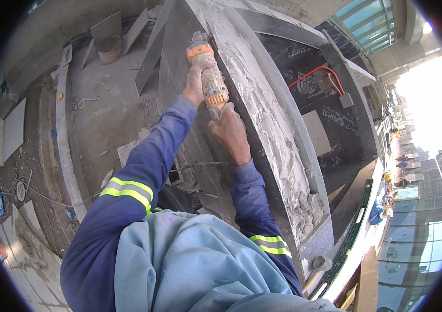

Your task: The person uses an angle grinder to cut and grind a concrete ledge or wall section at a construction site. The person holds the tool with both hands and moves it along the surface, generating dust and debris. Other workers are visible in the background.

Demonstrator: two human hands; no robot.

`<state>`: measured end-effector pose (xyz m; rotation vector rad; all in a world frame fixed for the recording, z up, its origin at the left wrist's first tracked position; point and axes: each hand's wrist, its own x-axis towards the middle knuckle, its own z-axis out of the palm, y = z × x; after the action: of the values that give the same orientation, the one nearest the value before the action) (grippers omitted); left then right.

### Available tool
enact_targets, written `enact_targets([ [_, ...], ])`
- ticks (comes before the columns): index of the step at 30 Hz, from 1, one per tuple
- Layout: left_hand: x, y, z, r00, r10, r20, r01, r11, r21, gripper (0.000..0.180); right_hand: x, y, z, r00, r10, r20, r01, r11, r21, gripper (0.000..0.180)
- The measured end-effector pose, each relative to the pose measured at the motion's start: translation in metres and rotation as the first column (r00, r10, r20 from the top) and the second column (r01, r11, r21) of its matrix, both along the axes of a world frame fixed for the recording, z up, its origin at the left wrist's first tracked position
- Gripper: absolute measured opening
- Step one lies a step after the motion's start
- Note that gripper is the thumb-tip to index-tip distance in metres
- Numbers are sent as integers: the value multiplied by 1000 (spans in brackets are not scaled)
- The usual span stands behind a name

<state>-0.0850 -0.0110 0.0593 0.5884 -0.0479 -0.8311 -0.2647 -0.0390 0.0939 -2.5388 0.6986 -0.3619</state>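
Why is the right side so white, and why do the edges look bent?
Head view: daylight glare washes out the upper right beyond the glass building; the fisheye lens bows the stone slab and darkens the corners; both hands on the orange power tool look sharp.

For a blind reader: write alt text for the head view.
Both hands hold an orange grinder against a dark stone slab smeared with grey mortar: left hand near the head, right hand at the rear. Blue sleeves carry yellow reflective bands; a dusty concrete floor with a bucket lies behind.
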Motion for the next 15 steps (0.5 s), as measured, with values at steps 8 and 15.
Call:
enact_targets([
  [8, -5, 2, 5, 999, 10, -48, -12, 999, -46, 41, -3, 0, 0, 1000, 7, 4, -7, 1000, 0, 36],
  [15, -6, 3, 4, 999, 15, -46, -17, 999, -47, 42, -5, 0, -2, 1000, 5, 17, -5, 1000, 1, 36],
])
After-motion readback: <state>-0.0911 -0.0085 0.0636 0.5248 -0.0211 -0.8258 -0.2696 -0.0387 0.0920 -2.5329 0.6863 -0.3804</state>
